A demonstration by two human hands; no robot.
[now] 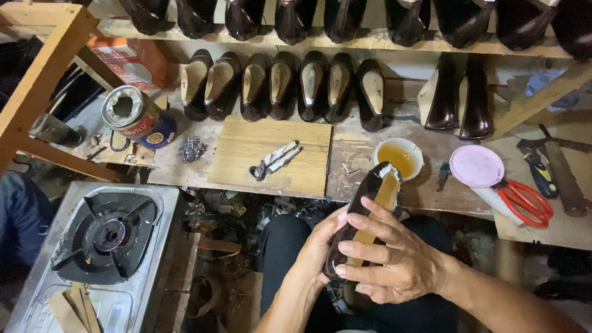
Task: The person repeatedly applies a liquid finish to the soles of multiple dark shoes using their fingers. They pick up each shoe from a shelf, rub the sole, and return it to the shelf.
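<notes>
A person seated at a cluttered wooden workbench point(364, 157) holds a dark brown shoe point(365, 203) sole-up over the lap, its toe pointing toward a small white bowl of amber liquid point(398, 157) at the bench's edge. The left hand point(317, 246) cups the shoe from beneath, fingers closed around its heel end, while the right hand point(394, 259) lies across the tan insole, fingers spread and pressing down on it. On the bench, metal pincers point(274, 160) lie on a pale wooden board point(246, 154), with a heap of small nails point(192, 149) and an open tin can point(137, 116) to the left. Red-handled scissors point(525, 202) and a round pink lid point(476, 165) lie to the right. Unfinished shoes point(283, 86) line the back of the bench. A single gas burner point(108, 237) stands at lower left.
</notes>
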